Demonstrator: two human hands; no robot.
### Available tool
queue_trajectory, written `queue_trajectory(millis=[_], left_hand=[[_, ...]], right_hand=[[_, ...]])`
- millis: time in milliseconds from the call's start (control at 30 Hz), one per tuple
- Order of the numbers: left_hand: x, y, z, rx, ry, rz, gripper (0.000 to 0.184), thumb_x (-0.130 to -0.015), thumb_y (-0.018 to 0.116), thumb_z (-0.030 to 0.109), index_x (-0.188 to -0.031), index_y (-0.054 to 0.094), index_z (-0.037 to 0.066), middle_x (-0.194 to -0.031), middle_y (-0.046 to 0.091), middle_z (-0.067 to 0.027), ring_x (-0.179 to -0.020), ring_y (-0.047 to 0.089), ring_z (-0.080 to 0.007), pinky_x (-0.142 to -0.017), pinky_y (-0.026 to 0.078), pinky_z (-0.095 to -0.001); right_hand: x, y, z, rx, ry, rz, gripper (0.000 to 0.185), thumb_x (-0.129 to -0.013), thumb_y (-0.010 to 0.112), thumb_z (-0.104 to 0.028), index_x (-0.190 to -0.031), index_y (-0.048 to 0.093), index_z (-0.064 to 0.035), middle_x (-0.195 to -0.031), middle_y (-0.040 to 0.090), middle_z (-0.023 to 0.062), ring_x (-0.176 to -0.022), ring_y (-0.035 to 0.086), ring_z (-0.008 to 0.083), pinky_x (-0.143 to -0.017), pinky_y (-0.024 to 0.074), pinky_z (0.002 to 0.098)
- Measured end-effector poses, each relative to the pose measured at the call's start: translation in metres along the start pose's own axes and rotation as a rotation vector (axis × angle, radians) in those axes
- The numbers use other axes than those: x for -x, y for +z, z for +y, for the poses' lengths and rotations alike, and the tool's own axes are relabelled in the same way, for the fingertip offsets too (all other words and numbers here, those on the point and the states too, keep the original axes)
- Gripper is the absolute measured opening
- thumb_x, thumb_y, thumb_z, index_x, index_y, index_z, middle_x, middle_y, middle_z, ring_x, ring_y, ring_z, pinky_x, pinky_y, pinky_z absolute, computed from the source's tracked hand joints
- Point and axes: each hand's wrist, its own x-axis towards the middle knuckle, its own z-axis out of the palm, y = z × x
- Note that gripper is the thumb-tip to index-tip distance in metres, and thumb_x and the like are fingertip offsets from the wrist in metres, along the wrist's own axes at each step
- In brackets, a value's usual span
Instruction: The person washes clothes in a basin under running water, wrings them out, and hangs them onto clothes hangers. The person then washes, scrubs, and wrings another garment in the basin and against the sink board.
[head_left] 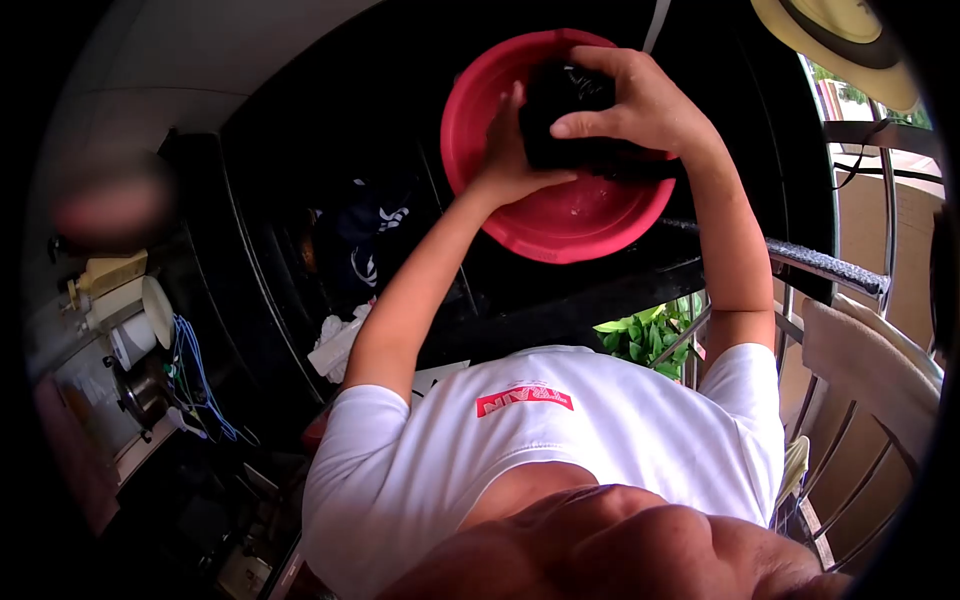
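Observation:
A round red basin (553, 247) stands on a dark surface in front of me. Over it is a soft-looking black bundle (570, 110), perhaps cloth, with a small pale mark; its exact kind is too dark to make out. My right hand (650, 100) curves round its right side, thumb and fingers closed on it. From the left, my left hand (510, 160) cups the bundle, thumb below and fingers pointing up. Part of its grip is lost in the dark material. Small wet-looking specks show on the basin floor.
Dark cloth with white marks (375, 225) lies left of the basin. A metal rail with a grey fuzzy cover (830, 265), a draped beige cloth (865, 350) and a leafy plant (645, 335) are to the right. A straw hat (850, 45) hangs upper right; blue cables (190, 365) are far left.

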Motion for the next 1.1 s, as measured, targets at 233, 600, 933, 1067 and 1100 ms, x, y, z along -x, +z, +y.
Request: queue_trajectory(millis=[233,600,933,1067,1100], left_hand=[[-0.011,0.015,0.021,0.618,-0.157,-0.006,0.035,-0.069,0.079,0.012,-0.097,0.062,-0.002,-0.091,0.067,-0.0088,-0.085,0.064,-0.0163,-0.078,0.05,-0.028],[0.032,-0.068,-0.009,0.626,-0.503,-0.106,0.019,-0.079,0.067,0.007,-0.095,0.063,-0.002,-0.087,0.065,-0.0041,-0.077,0.061,-0.0108,-0.07,0.049,-0.0239],[-0.024,0.006,-0.075,-0.497,-0.507,-0.19,0.094,-0.067,0.06,0.0,-0.145,0.011,0.017,-0.147,0.01,-0.022,-0.123,0.034,-0.0467,-0.094,0.042,-0.0484],[-0.052,0.071,-0.107,-0.681,-0.465,-0.383,0.089,-0.072,0.06,0.01,-0.146,0.013,0.027,-0.151,0.005,-0.0147,-0.129,0.02,-0.0458,-0.098,0.033,-0.0597],[-0.056,0.083,-0.121,-0.689,-0.472,-0.476,0.086,-0.072,0.061,0.015,-0.145,0.017,0.026,-0.15,0.008,-0.0141,-0.129,0.02,-0.046,-0.1,0.032,-0.0595]], right_hand=[[-0.003,-0.013,0.064,0.252,0.079,0.19,0.086,-0.068,0.076,-0.044,-0.134,0.039,-0.002,-0.134,0.039,0.0245,-0.122,0.043,0.0343,-0.099,0.0393,0.039],[0.079,0.06,0.125,-0.595,0.458,-0.115,0.066,-0.066,0.059,0.016,-0.128,0.046,-0.0019,-0.117,0.057,0.01,-0.112,0.053,0.0216,-0.099,0.0413,0.0327],[0.054,0.151,0.206,0.567,0.824,0.11,0.074,-0.084,0.056,-0.04,-0.145,0.015,-0.0311,-0.152,0.004,0.0119,-0.136,0.007,0.0456,-0.096,0.0155,0.0737],[0.052,0.216,0.247,0.638,0.864,-0.022,0.057,-0.089,0.045,-0.035,-0.142,0.024,-0.0383,-0.153,-0.006,0.0078,-0.136,-0.011,0.0465,-0.091,0.0071,0.0798],[0.061,0.226,0.27,0.714,0.76,-0.005,0.056,-0.088,0.046,-0.033,-0.141,0.028,-0.0384,-0.153,-0.006,0.0076,-0.136,-0.007,0.0473,-0.09,0.0083,0.0801]])
